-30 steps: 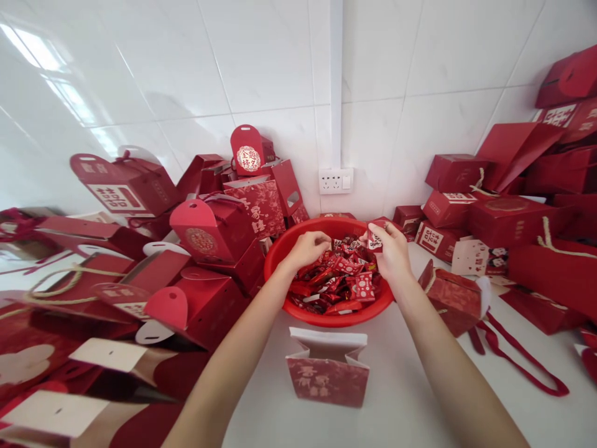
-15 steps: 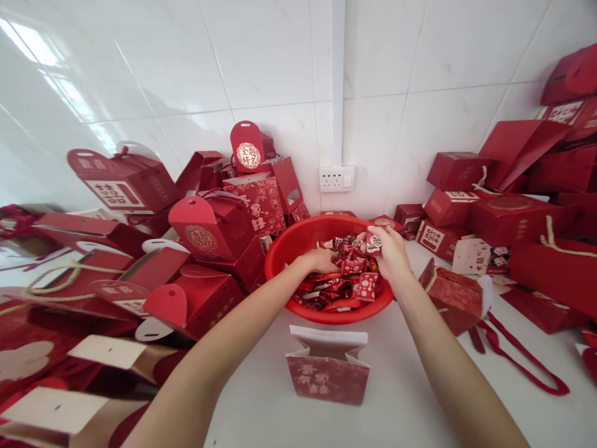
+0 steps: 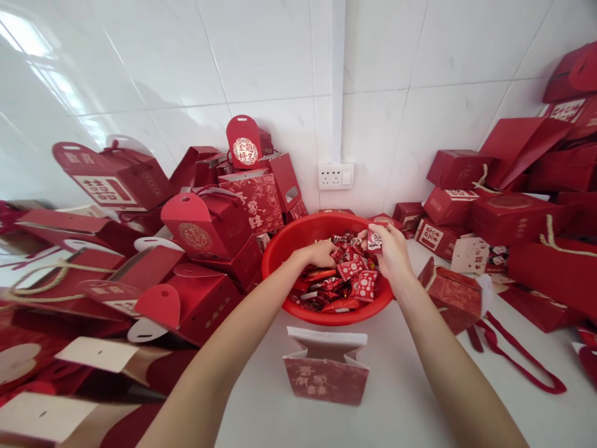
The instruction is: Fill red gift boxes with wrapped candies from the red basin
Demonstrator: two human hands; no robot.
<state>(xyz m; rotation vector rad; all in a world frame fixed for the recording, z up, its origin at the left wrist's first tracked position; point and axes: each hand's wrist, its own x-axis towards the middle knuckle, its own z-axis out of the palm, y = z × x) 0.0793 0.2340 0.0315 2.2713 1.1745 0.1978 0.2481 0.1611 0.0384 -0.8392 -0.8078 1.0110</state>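
A red plastic basket (image 3: pixel 275 255) holds many red wrapped candies (image 3: pixel 364 286), some with white dots or printed characters. My left hand (image 3: pixel 321 254) reaches into the basket from the left, its fingers curled and pressed on a red wrapped candy among the heap. Its fingertips are partly hidden. Over the basket's right side my right hand (image 3: pixel 392 246) is closed on a wrapped candy (image 3: pixel 374 241) with a dark character on white. In front of the basket an open red paper gift bag (image 3: pixel 326 379) stands upright, its pale inside showing at the top.
Red gift boxes (image 3: pixel 205 224) are piled along the left, several with flaps or rope handles. More red boxes (image 3: pixel 508 218) are stacked on the right. A red ribbon (image 3: pixel 522 361) lies on the white table (image 3: pixel 401 386). A power socket (image 3: pixel 336 177) is on the tiled wall behind.
My left hand has shifted slightly right and up within the basket, and a few candies beside it have moved. The right hand keeps its candy almost in place. The view has turned slightly.
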